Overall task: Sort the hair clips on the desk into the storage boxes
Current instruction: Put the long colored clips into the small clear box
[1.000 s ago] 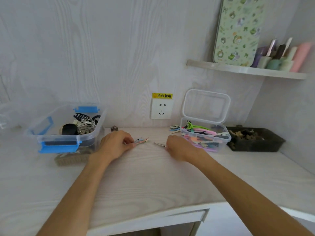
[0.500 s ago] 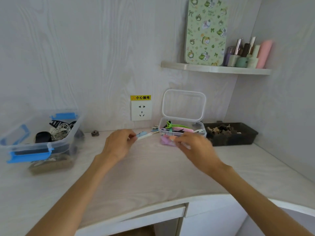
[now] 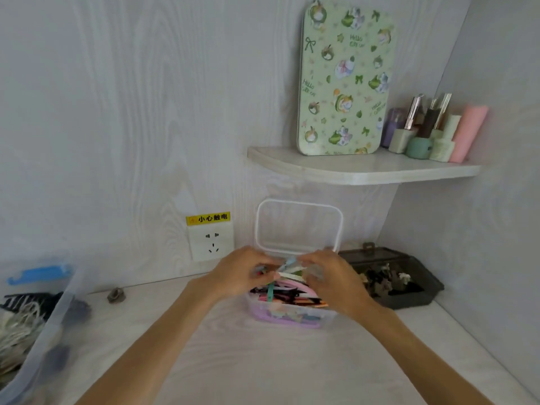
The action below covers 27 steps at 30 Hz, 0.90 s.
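A pale blue hair clip is pinched between the fingertips of the left hand and the right hand, both grips curled around it above the small clear box. That box is set toward the back edge of the bench, its lid raised against the wall, and is filled with colored clips. A dark tray is seen just beside it toward the back right corner. A large clear bin with a blue latch is placed at the left edge.
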### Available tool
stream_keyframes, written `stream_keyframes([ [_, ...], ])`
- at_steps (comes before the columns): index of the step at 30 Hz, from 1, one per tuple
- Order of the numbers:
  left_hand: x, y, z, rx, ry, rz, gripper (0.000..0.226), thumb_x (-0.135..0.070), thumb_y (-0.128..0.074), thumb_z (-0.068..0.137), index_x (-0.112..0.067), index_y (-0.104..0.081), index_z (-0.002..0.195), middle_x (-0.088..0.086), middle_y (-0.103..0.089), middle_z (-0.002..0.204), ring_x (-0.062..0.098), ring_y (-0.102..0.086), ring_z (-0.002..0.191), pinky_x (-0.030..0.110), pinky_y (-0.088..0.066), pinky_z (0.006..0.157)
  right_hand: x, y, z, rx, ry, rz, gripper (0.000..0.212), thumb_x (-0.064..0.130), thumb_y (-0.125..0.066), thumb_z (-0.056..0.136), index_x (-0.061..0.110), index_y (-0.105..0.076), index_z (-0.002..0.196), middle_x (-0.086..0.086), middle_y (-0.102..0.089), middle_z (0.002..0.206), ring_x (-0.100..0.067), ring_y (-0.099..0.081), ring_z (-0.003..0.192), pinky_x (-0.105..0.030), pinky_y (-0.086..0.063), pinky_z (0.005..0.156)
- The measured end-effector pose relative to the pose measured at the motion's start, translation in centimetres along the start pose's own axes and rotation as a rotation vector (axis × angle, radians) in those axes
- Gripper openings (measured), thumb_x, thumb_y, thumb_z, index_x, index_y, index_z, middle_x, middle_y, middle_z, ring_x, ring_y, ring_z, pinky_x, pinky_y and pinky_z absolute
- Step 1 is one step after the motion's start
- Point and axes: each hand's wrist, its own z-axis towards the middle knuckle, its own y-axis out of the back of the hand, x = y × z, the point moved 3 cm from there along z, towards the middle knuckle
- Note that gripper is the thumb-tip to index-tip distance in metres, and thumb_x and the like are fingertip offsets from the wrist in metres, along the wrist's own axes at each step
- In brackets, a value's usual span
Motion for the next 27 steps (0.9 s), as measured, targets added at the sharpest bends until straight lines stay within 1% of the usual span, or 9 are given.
stream_keyframes([
  [2,0.2,-0.4,-0.6,0.078,-0.013,0.100,0.045,-0.050,-0.055,0.086,-0.035,-0.054,0.129,-0.008,-0.062,0.121,0.013,-0.054,0.110,0.033,-0.045,0.092,-0.6,0.7,-0.7,-0.028,-0.019,-0.044,0.028,0.011,-0.063,0.084,0.023,-0.067,0.109,0.005,-0.065,0.110,-0.014,-0.056,0.108,-0.018,-0.041,0.091],
  [5,-0.1,-0.4,-1.1,0.083,-0.018,0.233,0.048,-0.049,-0.051,0.089,-0.035,-0.047,0.135,-0.009,-0.052,0.132,0.013,-0.045,0.121,0.029,-0.040,0.095,-1.6,1.5,-1.8,-0.028,-0.153,-0.026,0.032,0.002,-0.060,0.083,0.015,-0.061,0.112,-0.003,-0.057,0.116,-0.020,-0.051,0.112,-0.026,-0.043,0.091],
  [10,-0.4,0.5,-3.7,0.148,0.117,0.247,0.055,-0.053,-0.050,0.088,-0.033,-0.041,0.139,-0.010,-0.043,0.139,0.011,-0.037,0.131,0.029,-0.042,0.096,0.0,0.5,-3.2,0.188,-0.151,-0.003,0.034,0.012,-0.052,0.092,0.010,-0.049,0.125,-0.004,-0.035,0.143,-0.021,-0.043,0.128,-0.025,-0.039,0.100],
  [13,0.0,2.1,-7.0,0.194,0.229,0.277,0.051,-0.052,-0.048,0.090,-0.032,-0.042,0.137,-0.009,-0.046,0.132,0.011,-0.039,0.126,0.029,-0.043,0.086,2.2,0.0,-2.8,0.287,-0.117,0.066,0.035,0.016,-0.051,0.093,0.015,-0.049,0.129,0.004,-0.031,0.149,-0.015,-0.045,0.128,-0.021,-0.039,0.100],
  [17,1.5,4.2,-12.1,0.231,0.399,0.304,0.041,-0.052,-0.048,0.090,-0.032,-0.053,0.126,-0.008,-0.054,0.114,0.013,-0.050,0.111,0.027,-0.039,0.069,6.3,-2.5,-2.1,0.459,-0.143,0.237,0.040,0.011,-0.047,0.093,0.020,-0.048,0.132,0.009,-0.035,0.149,-0.017,-0.047,0.127,-0.036,-0.041,0.105],
  [19,2.3,5.2,-14.7,0.222,0.497,0.314,0.038,-0.049,-0.048,0.091,-0.030,-0.057,0.122,-0.007,-0.058,0.111,0.015,-0.057,0.105,0.028,-0.044,0.072,8.6,-3.9,-1.5,0.541,-0.119,0.296,0.041,0.007,-0.043,0.093,0.019,-0.050,0.132,0.010,-0.032,0.150,-0.018,-0.045,0.129,-0.041,-0.037,0.108],
  [21,3.0,5.9,-16.8,0.228,0.571,0.329,0.037,-0.047,-0.049,0.091,-0.026,-0.060,0.120,-0.005,-0.062,0.111,0.016,-0.061,0.102,0.030,-0.050,0.080,10.4,-5.4,-0.8,0.618,-0.106,0.355,0.042,0.004,-0.041,0.093,0.017,-0.050,0.132,0.011,-0.028,0.152,-0.018,-0.041,0.133,-0.038,-0.035,0.110],
  [23,3.6,6.3,-18.7,0.234,0.629,0.343,0.037,-0.047,-0.050,0.091,-0.023,-0.062,0.117,-0.004,-0.066,0.110,0.016,-0.063,0.100,0.031,-0.051,0.084,12.1,-6.8,-0.1,0.699,-0.128,0.431,0.045,0.000,-0.042,0.091,0.017,-0.049,0.132,0.013,-0.027,0.152,-0.016,-0.037,0.135,-0.026,-0.039,0.104],
  [27,2.8,6.9,-20.1,0.211,0.701,0.379,0.040,-0.050,-0.052,0.089,-0.027,-0.057,0.121,-0.007,-0.066,0.113,0.014,-0.064,0.101,0.028,-0.050,0.082,13.5,-7.4,1.1,0.782,-0.206,0.564,0.048,-0.002,-0.041,0.088,0.020,-0.051,0.130,0.013,-0.031,0.149,-0.016,-0.040,0.132,-0.015,-0.047,0.078],
])
